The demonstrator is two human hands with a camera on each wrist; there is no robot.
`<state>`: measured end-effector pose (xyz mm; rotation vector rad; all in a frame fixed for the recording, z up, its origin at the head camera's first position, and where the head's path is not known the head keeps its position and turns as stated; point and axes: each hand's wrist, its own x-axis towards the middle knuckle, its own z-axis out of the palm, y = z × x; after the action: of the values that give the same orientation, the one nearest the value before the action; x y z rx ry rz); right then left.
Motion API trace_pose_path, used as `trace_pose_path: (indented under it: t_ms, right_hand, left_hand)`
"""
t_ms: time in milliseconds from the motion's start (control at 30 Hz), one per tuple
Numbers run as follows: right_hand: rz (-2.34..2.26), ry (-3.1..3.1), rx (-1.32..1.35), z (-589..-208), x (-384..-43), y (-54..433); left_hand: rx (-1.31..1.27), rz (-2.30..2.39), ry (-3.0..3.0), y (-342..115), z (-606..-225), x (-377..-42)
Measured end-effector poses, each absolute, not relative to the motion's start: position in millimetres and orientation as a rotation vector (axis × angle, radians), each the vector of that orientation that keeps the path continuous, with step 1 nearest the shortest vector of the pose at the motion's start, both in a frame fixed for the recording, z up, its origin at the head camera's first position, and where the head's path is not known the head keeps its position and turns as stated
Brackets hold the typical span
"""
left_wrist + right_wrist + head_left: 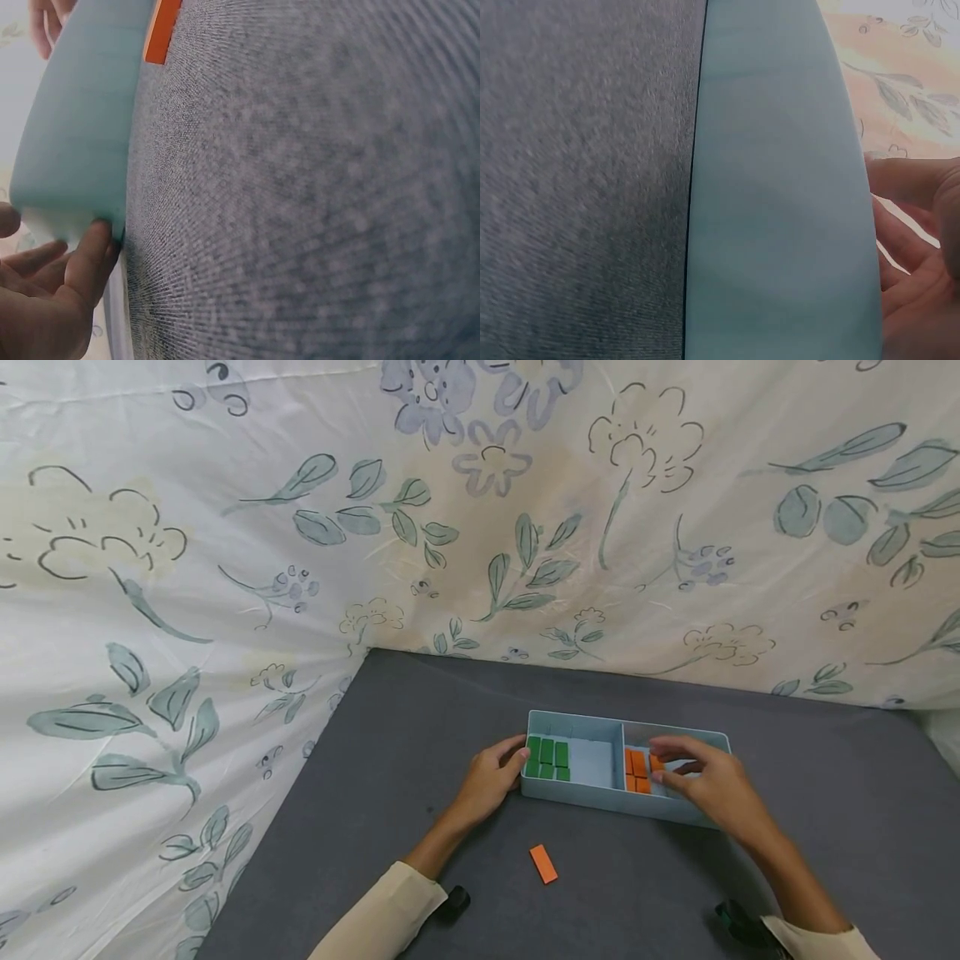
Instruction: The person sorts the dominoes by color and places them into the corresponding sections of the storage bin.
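Observation:
A light blue divided box [577,790] lies on the dark grey cloth. My left hand [486,777] holds its left end; in the left wrist view the fingers [88,259] press the end wall and the thumb is at the rim. Several green blocks [547,752] line the left side of the left compartment. Several orange blocks [635,768] stand along the divider in the right compartment. Above that compartment my right hand [712,777] pinches an orange block [657,763] between thumb and fingers. The box wall hides its fingertips in the right wrist view.
A single orange block [543,864] lies on the grey cloth [375,827] in front of the box, between my forearms. A floral curtain [480,552] hangs behind the cloth and along its left side.

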<state>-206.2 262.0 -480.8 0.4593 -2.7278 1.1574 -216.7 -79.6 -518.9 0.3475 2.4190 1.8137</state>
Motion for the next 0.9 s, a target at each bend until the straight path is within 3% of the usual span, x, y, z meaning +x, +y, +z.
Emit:
trace_pose_path:
  t_ms: [900]
  right_hand:
    - [1.414,-2.497,0.794,-484,-169,214]
  left_hand:
    - [0.353,1.794,2.446,-81,-519,-217]
